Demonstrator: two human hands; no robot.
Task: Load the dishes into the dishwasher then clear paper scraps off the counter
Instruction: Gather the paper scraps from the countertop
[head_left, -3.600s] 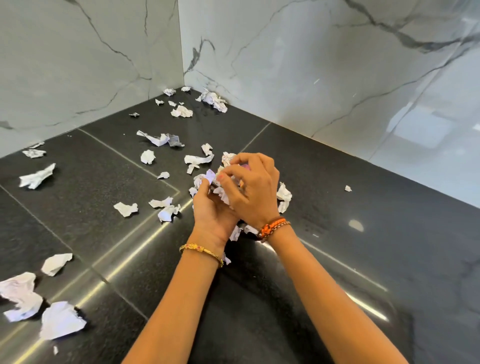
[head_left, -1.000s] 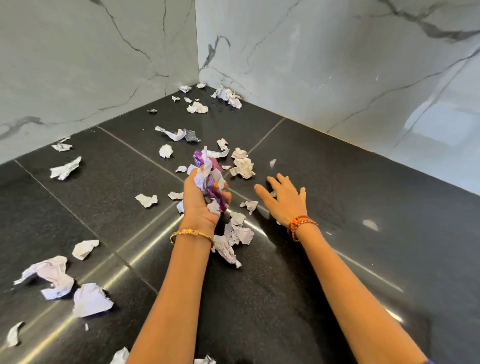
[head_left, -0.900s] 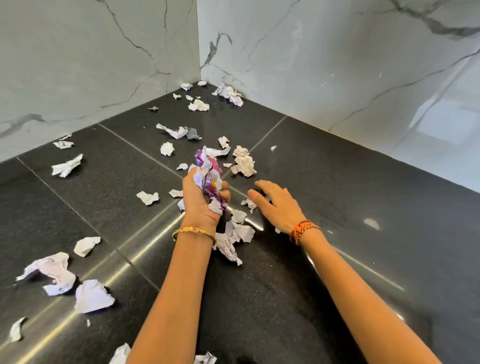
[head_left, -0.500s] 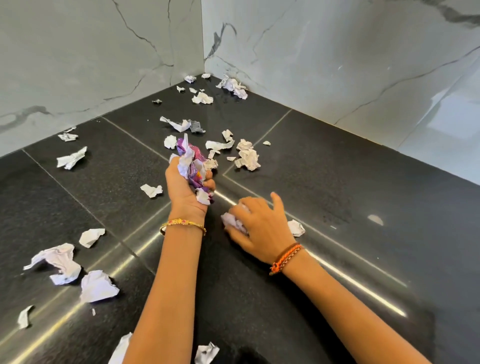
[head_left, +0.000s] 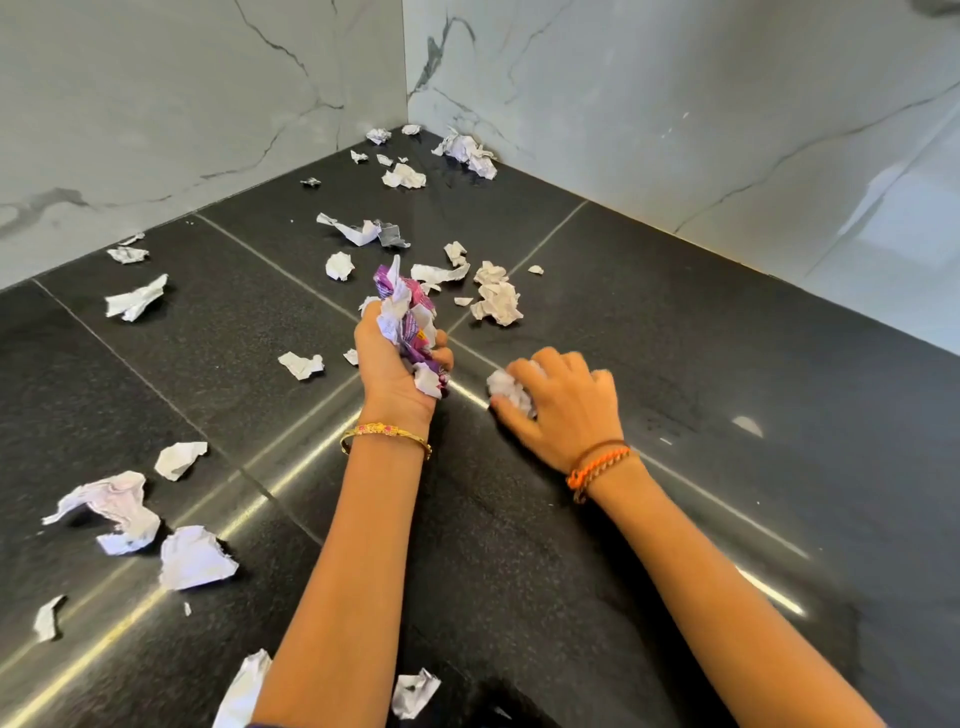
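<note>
Left hand (head_left: 397, 374) clenched round wad of scraps (head_left: 408, 322), right hand (head_left: 563, 410) fingers curled over white scrap (head_left: 511, 392) on surface (head_left: 675, 519) beside wad; best scooped fully before adding.

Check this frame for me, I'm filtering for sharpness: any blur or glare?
Head view: the right hand and the scrap it grips are motion-blurred; the left hand and its wad are sharp; bright glare streaks cross the glossy counter; wide-angle bending at the edges.
</note>
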